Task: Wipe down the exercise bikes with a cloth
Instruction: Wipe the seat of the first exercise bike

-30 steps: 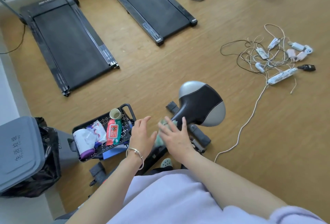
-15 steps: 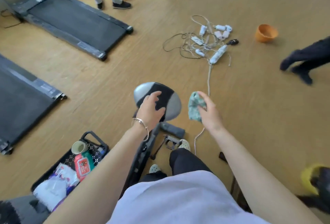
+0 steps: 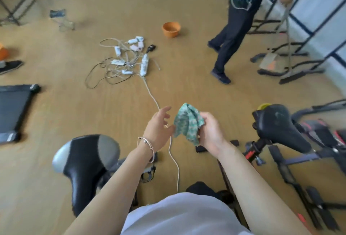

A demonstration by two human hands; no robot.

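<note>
Head view: a bunched green patterned cloth is held above a wooden floor, clasped from its right by the curled fingers of the right hand. The left hand, with a bracelet at its wrist, is spread loosely just left of the cloth and grasps nothing; whether its thumb touches the cloth's edge cannot be told.

A white cable is seen on the floor below the cloth, running beyond it to a power strip among tangled chargers. Further beyond the cloth, an orange bowl is set on the floor. Another person is caught mid-stride beyond and right of the cloth. A treadmill end is seen far to its left.

Two bike seats flank the cloth. A black saddle is placed just to its right, the broad end nearest the cloth and the long axis slanted down to the right. A black-and-grey saddle lies lower left of the cloth, its narrow nose pointed towards the wearer. The cloth itself is held roughly upright, its peak pointing away from the wearer. Nothing stands between the cloth and either saddle.
</note>
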